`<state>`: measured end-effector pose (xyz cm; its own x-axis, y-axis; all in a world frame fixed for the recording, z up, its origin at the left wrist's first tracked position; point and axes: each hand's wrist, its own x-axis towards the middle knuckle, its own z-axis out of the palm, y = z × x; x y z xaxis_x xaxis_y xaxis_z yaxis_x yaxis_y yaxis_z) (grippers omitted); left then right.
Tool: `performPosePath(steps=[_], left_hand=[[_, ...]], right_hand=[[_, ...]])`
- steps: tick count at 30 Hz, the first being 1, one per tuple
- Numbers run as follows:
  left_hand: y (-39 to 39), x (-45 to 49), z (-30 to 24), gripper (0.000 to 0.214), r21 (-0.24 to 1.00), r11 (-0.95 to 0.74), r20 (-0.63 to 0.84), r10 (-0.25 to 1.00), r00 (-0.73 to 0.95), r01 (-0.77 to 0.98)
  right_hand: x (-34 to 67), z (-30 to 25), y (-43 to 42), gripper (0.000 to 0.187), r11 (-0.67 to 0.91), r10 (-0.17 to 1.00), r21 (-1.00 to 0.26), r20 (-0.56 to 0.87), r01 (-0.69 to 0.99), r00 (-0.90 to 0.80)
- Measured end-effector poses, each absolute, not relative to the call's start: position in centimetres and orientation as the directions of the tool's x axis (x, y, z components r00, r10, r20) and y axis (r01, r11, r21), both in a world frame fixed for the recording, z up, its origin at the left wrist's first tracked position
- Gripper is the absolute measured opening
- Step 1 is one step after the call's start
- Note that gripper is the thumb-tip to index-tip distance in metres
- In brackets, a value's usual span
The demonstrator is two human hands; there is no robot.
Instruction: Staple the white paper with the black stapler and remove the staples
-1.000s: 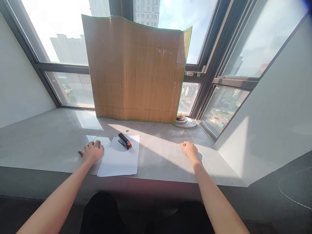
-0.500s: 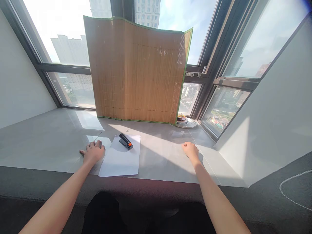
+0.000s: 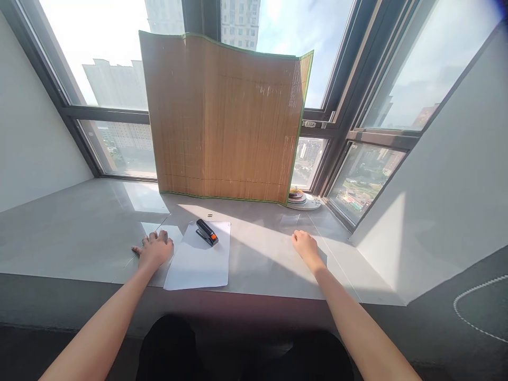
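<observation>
My left hand [image 3: 155,250] rests on the grey windowsill [image 3: 75,233], fingers spread and nothing in its grasp. Just to its right lies a stack of white paper [image 3: 194,267], apart from the hand. A black stapler [image 3: 207,233] with an orange patch sits on the paper's upper part, tilted diagonally. Beyond the paper's top edge are small dark staples [image 3: 210,215], too small to make out well. My right hand [image 3: 305,246] lies on the sill well to the right of the paper, its fingers curled into a loose fist with nothing visible in it.
A brown bamboo mat [image 3: 226,121] with green edging stands upright against the window at the back. Beside its lower right corner is a stack of plates [image 3: 304,201]. White walls border both sides, and a bead chain [image 3: 460,312] hangs at far right.
My right hand has shifted slightly left, and its fist looks a little looser. The whole view has moved slightly; paper and stapler keep their places on the sill.
</observation>
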<state>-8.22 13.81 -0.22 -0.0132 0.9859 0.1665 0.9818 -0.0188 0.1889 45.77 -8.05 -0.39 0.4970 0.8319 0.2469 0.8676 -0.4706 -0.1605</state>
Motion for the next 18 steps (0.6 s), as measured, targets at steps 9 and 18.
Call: performPosePath(steps=[9,18], left_hand=[[13.7,-8.2,-0.3,0.057,0.181,-0.009,0.175,0.984,-0.023,0.984],[13.9,-8.3,-0.2,0.057,0.196,0.005,0.159,0.987,-0.037,0.981]], right_hand=[[41.6,-0.1,-7.0,0.026,-0.326,0.837,-0.35,0.327,0.878,0.44],[24.1,0.4,0.4,0.06,0.124,0.895,-0.683,0.39,0.72,0.216]])
